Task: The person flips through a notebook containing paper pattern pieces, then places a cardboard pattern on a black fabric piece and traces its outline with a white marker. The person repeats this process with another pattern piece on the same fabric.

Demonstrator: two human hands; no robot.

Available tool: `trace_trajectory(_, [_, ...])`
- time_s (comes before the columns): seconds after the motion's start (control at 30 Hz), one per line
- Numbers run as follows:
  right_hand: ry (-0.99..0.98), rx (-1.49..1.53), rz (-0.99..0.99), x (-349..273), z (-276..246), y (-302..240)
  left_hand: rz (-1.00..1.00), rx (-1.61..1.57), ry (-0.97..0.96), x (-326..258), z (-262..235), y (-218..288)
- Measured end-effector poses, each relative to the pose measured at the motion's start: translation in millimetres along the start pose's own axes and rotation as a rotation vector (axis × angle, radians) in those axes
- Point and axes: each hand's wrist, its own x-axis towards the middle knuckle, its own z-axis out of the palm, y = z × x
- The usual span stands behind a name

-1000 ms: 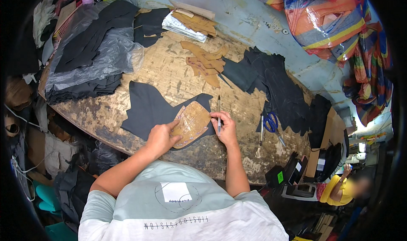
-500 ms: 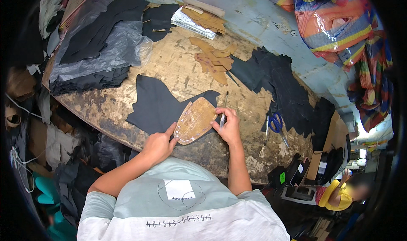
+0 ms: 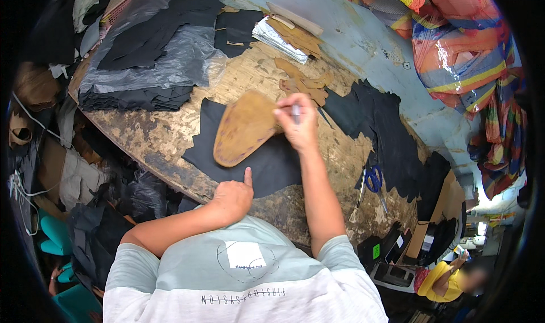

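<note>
A brown, rounded template (image 3: 244,130), with dark marks along its rim, is gripped at its right edge by my right hand (image 3: 299,124). A slim pen (image 3: 296,114), smeared by motion, is also held in that hand. The template is tilted and seems lifted off the black sheet (image 3: 267,167) beneath it. My left hand (image 3: 231,199) lies at the near edge of this sheet, apart from the template. Its index finger points forward onto the sheet, the other fingers are curled, and nothing shows in it.
Blue-handled scissors (image 3: 374,181) and another pen (image 3: 361,188) lie at right beside a heap of black material (image 3: 380,124). Brown pattern pieces (image 3: 304,82) lie farther back. Stacked black sheets (image 3: 136,97) and plastic fill the far left. A person in yellow (image 3: 440,283) is at lower right.
My right hand has raised the template and turned it over, shifting it away and leftward with the pen. My left hand has let go of the template, and more of the black sheet shows.
</note>
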Motion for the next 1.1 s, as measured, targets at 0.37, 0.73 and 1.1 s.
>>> trace_trajectory(0.37, [-0.350,-0.341,0.082,14.5,67.2,49.8,-0.007,-0.345,0.608,-2.9,7.0,-41.4])
trace_trajectory(0.73, [-0.219,-0.505,-0.026,-59.6,38.1,18.3,-0.076,-0.325,0.762,-10.3,33.2,-93.3])
trace_trajectory(1.1, [-0.411,-0.781,-0.074,-75.1,46.2,14.7,-0.372,-0.428,0.928,-4.4,24.0,-103.5])
